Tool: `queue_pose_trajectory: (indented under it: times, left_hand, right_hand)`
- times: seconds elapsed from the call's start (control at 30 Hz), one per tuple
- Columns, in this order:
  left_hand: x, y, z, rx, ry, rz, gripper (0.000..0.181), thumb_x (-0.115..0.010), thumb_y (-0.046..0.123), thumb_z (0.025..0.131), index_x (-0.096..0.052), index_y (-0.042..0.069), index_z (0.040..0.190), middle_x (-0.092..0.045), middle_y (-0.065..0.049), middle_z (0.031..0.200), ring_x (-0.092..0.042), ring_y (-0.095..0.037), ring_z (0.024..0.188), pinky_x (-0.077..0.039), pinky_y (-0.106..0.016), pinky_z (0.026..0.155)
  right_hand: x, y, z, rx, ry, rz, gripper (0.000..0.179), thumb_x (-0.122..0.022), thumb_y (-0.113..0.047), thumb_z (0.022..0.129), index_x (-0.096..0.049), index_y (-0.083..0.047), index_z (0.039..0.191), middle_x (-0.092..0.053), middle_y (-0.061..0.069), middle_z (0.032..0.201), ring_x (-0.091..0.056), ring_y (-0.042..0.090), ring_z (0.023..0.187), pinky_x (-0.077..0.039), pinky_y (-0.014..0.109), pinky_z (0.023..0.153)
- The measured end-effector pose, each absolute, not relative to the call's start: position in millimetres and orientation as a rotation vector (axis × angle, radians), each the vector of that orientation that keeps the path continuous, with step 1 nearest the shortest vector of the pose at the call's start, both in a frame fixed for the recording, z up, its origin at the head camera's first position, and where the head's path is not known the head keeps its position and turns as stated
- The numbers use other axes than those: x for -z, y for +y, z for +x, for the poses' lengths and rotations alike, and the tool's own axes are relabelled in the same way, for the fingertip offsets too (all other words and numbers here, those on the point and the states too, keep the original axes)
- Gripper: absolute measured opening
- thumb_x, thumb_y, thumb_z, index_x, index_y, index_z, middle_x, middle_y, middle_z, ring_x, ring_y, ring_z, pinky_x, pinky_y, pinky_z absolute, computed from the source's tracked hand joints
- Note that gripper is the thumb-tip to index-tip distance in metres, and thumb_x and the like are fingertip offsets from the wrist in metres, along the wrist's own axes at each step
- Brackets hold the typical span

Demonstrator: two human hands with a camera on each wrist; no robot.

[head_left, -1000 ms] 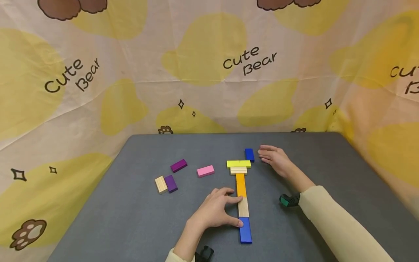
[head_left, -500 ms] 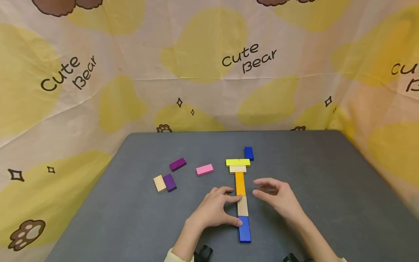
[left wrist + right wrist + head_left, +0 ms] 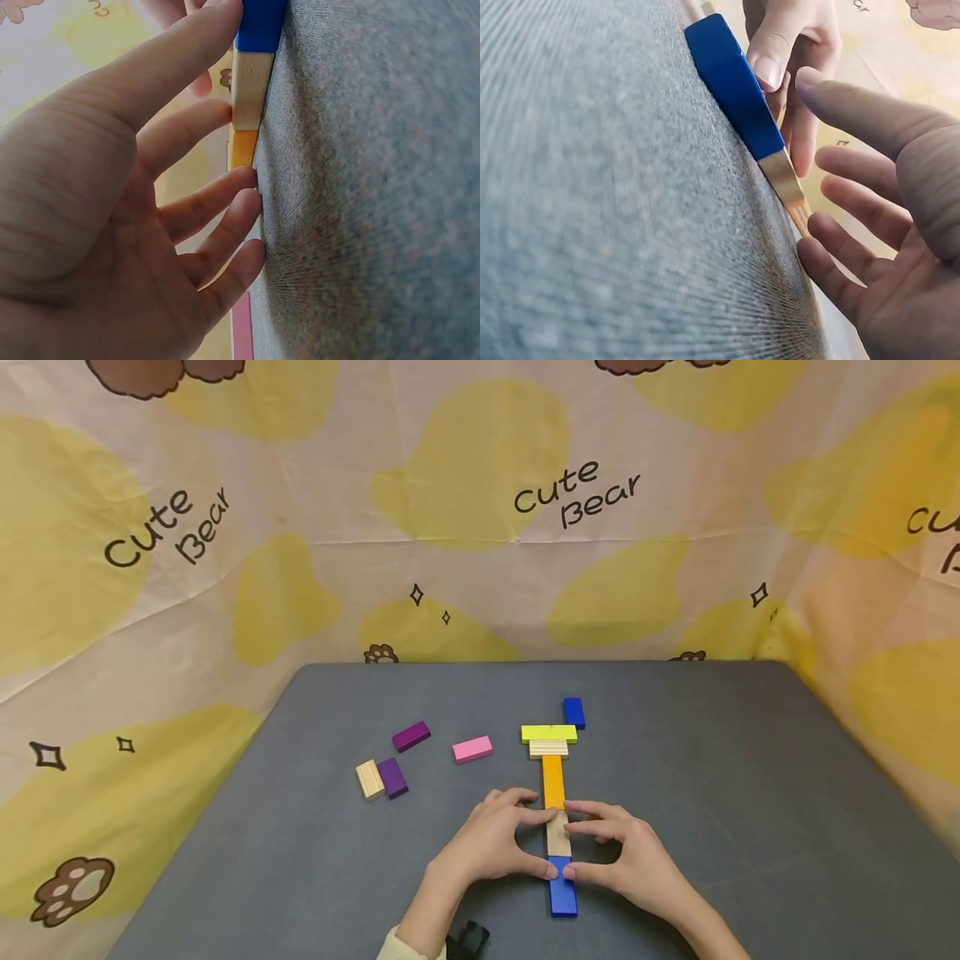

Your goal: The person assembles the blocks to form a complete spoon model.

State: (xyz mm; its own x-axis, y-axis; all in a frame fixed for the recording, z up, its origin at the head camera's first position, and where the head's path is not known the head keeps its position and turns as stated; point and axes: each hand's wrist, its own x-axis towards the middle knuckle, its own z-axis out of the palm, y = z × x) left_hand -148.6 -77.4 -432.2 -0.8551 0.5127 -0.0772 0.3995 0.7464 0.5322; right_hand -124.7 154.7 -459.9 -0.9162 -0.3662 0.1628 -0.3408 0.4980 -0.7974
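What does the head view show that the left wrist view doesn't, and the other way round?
Only the head view shows the whole layout: the yellow block capping the line, the far blue block, the pink block, two purple blocks and a loose wooden block on the grey table.

Only the left wrist view shows the left hand from the palm side, fingers straight against the row's edge.

Both show the near blue block, wooden block and orange block end to end, with the right hand opposite.

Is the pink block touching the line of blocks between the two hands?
No, the pink block lies alone on the table, apart to the left of the line of blocks.
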Motion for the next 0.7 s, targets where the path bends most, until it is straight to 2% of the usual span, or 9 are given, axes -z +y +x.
queue_pose_trajectory:
  times: [0.13, 0.3, 0.5, 0.7]
  left_hand:
    - [432.1, -77.1, -149.1, -0.759, 2.719, 0.721, 0.074, -0.08, 0.059, 0.072, -0.06, 0.033, 0.137, -0.05, 0.0, 0.142, -0.043, -0.024, 0.117, -0.037, -0.049, 0.1]
    - [431.6, -77.8, -149.3, -0.734, 2.721, 0.717, 0.073, -0.08, 0.06, 0.072, -0.059, 0.033, 0.137, -0.049, 0.0, 0.142, -0.043, -0.023, 0.118, -0.038, -0.049, 0.1]
    - [431.2, -78.0, -148.6, -0.718, 2.733, 0.726, 0.073, -0.079, 0.06, 0.072, -0.058, 0.034, 0.138, -0.049, 0.002, 0.142, -0.043, -0.022, 0.118, -0.038, -0.047, 0.1]
    - [431.6, -77.7, -148.8, -0.735, 2.736, 0.739, 0.073, -0.08, 0.059, 0.072, -0.059, 0.033, 0.137, -0.049, 0.001, 0.142, -0.043, -0.022, 0.117, -0.038, -0.047, 0.1]
  right_hand:
    - [461.1, 154.5, -123.8, 1.412, 2.69, -0.646, 0.05, -0.084, -0.048, 0.073, -0.075, -0.021, 0.114, -0.057, -0.013, 0.133, -0.051, 0.02, 0.122, -0.041, 0.055, 0.095]
    - [462.8, 154.3, -124.8, 1.379, 2.693, -0.663, 0.055, -0.084, -0.048, 0.073, -0.074, -0.017, 0.117, -0.057, -0.011, 0.132, -0.05, 0.024, 0.125, -0.038, 0.058, 0.097]
    - [461.7, 153.1, -125.2, 1.353, 2.704, -0.648, 0.054, -0.084, -0.049, 0.073, -0.074, -0.018, 0.116, -0.058, -0.011, 0.131, -0.051, 0.023, 0.124, -0.04, 0.055, 0.097]
    - [459.4, 151.6, -125.2, 1.304, 2.705, -0.632, 0.053, -0.082, -0.051, 0.074, -0.072, -0.021, 0.117, -0.056, -0.01, 0.134, -0.051, 0.023, 0.122, -0.05, 0.042, 0.09]
